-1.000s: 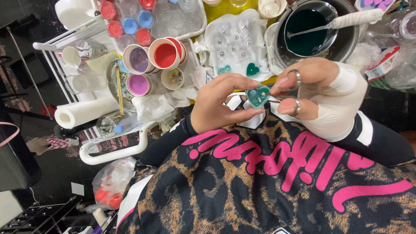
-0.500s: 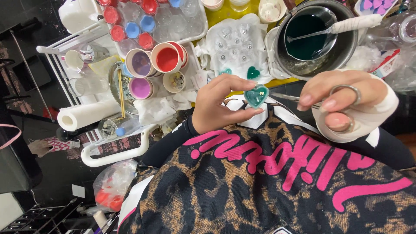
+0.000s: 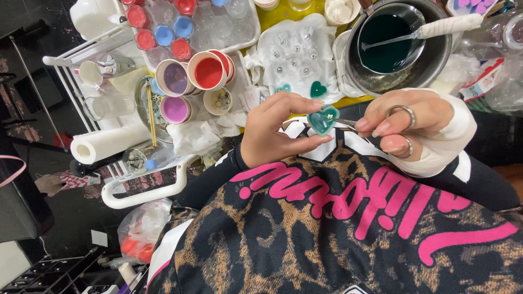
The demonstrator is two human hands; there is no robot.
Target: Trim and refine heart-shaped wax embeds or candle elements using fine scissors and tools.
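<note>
My left hand (image 3: 275, 133) pinches a small teal heart-shaped piece (image 3: 322, 120) between thumb and fingertips, held above my chest. My right hand (image 3: 406, 130), wrapped in a white bandage, grips small metal scissors (image 3: 400, 111) with fingers through the loops. Their thin tip (image 3: 344, 122) touches the heart's right edge. Just beyond the hands, a white cloth carries a clear mould (image 3: 297, 60) with two more teal hearts (image 3: 317, 89).
A metal pot (image 3: 436, 60) holds a bowl of dark teal liquid and a white-handled spoon (image 3: 447, 26), far right. Cups of red (image 3: 208, 71) and purple (image 3: 175, 109) colour stand at the left, by a tray of small jars (image 3: 163, 35) and a paper roll (image 3: 106, 144).
My right hand drew away to the right half a second ago and has come back, bringing the scissor tip onto the heart. My left hand kept hold of the heart throughout.
</note>
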